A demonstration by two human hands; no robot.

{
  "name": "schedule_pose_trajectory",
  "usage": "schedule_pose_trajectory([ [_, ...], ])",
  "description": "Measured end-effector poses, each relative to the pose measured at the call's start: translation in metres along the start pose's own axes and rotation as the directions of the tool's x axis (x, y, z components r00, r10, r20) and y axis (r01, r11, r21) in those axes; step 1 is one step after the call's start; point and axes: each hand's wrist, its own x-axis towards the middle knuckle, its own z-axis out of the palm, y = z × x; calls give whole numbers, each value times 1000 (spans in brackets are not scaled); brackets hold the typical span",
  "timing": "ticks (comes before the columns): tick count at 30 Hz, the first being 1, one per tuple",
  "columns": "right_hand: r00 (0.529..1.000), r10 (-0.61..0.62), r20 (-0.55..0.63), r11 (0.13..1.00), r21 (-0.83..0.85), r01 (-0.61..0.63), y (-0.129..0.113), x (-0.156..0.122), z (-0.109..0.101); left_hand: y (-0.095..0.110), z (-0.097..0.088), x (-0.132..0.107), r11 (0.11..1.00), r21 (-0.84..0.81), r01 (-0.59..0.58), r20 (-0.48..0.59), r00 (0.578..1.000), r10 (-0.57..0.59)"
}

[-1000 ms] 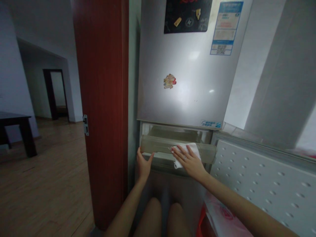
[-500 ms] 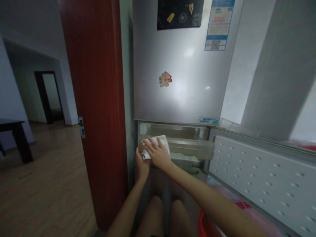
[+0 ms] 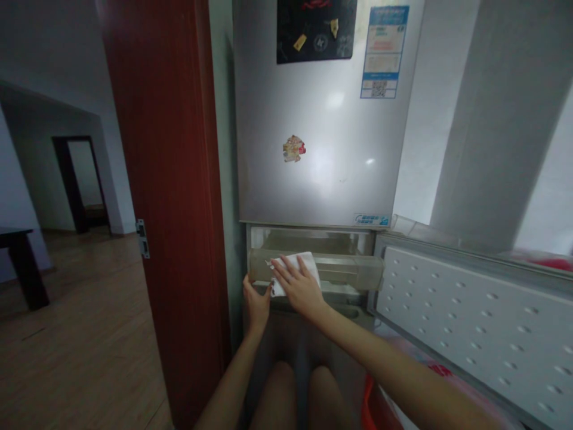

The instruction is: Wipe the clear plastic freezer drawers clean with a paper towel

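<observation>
Both hands at the fridge drawer [image 3: 340,270]: right hand [image 3: 299,288] flat, fingers spread, pressing white cloth [image 3: 295,267] on drawer front, left of centre; left hand [image 3: 256,301] grips drawer's lower-left edge.

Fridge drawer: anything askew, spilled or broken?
Nothing stands out. The drawer is pulled out and looks straight, with no spill or crack visible. The right hand presses a white cloth on its front; the left hand braces its left end.

A red-brown door [image 3: 170,179] stood left of a silver fridge door [image 3: 313,179] that carried a blue label [image 3: 379,54]. A dark table [image 3: 20,263] stood on the wooden floor [image 3: 80,346]. Something red [image 3: 373,403], perhaps a basin, lay low.
</observation>
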Motion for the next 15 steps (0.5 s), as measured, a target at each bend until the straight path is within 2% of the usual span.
schedule_pose_trajectory([
  [5, 996, 85, -6, 990, -112, -86, 29, -54, -17, 3, 3, 1, 997, 72, 3, -27, 1000, -1],
  [8, 974, 225, -10, 959, -173, -224, 45, -88, -25, 3, 3, 0, 997, 73, 5, -26, 1000, -3],
  [12, 891, 451, -59, 866, -213, -453, 63, -132, -30, 4, 3, 1, 998, 70, -1, -41, 999, 4],
  [15, 820, 567, -79, 799, -187, -571, 69, -153, -28, 4, 3, 1, 998, 63, -4, -35, 999, 6],
])
